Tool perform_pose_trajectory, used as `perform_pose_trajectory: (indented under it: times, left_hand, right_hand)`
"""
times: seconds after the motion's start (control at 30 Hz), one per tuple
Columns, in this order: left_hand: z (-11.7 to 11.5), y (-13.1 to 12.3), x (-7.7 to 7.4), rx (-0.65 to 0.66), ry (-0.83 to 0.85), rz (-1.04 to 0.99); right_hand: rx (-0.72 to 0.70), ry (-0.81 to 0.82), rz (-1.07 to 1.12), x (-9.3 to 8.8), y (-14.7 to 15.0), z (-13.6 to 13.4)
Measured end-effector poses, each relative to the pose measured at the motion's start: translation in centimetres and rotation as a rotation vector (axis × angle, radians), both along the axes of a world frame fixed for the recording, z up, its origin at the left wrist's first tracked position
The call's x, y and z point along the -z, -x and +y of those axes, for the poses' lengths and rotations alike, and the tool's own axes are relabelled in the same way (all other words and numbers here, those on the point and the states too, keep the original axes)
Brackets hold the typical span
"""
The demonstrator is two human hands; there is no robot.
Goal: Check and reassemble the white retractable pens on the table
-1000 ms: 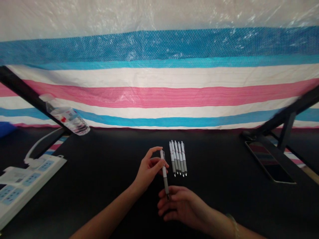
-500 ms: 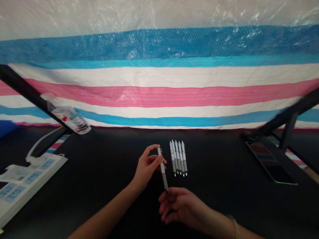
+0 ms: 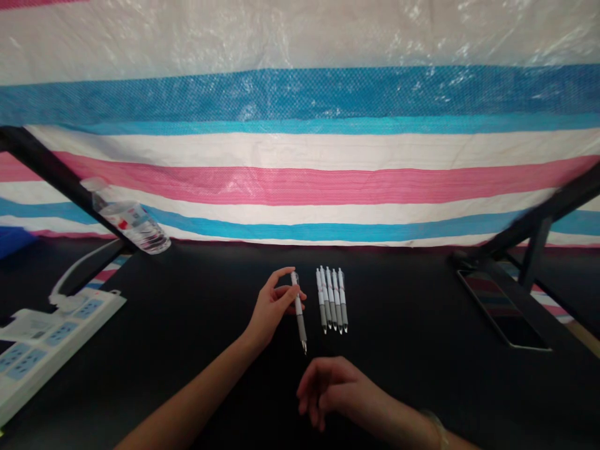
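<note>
Pens of white-and-grey plastic (image 3: 331, 300) are laid in a row on the black bench (image 3: 187, 325); just left, one more pen (image 3: 299, 312) is pinched by left hand (image 3: 272, 307) fingers, unplaced; right hand (image 3: 330, 387) fingers are curled, empty.

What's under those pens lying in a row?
Only the black table shows around the row of pens. They lie flat on it, beside the pen in the left hand. The spot right beneath them is covered.
</note>
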State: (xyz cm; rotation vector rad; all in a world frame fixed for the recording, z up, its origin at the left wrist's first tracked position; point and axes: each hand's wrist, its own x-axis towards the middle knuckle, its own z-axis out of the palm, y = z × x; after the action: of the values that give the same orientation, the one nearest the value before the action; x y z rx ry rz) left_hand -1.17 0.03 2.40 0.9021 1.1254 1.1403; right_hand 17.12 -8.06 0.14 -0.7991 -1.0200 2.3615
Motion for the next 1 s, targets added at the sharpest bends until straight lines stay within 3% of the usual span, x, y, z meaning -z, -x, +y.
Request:
perform_pose_trajectory:
  times: [0.07, 0.2, 0.3, 0.4, 0.63, 0.87, 0.93, 1.0]
  left_hand:
    - [0.5, 0.0, -0.1, 0.014, -0.017, 0.048]
    - [2.3, 0.1, 0.1, 0.055, -0.118, 0.232]
    - [4.0, 0.0, 0.6, 0.101, -0.233, 0.456]
    - [5.4, -0.6, 1.2, 0.092, -0.287, 0.525]
    - [5.3, -1.4, 1.8, 0.034, -0.296, 0.562]
    - [0.8, -0.2, 1.2, 0.157, -0.166, 0.480]
    - [-0.5, 0.1, 0.9, 0.197, -0.069, 0.406]
    - [-1.3, 0.4, 0.5, 0.198, -0.013, 0.336]
  right_hand:
    - [-0.032, -0.207, -0.150, -1.0, -0.6, 0.2]
    - [0.107, -0.924, -0.508, -2.5, -1.9, 1.1]
    - [0.116, -1.501, -0.784, -2.1, -2.4, 2.2]
    - [0.009, -1.783, -0.943, -1.2, -2.6, 3.0]
    - [-0.046, -1.950, -1.028, -0.6, -2.3, 3.7]
    - [-0.113, -1.979, -0.965, -1.2, -2.5, 3.9]
    - [-0.065, -1.970, -0.888, -1.5, -2.6, 3.7]
    - [0.078, -1.925, -0.769, -1.8, -2.9, 3.4]
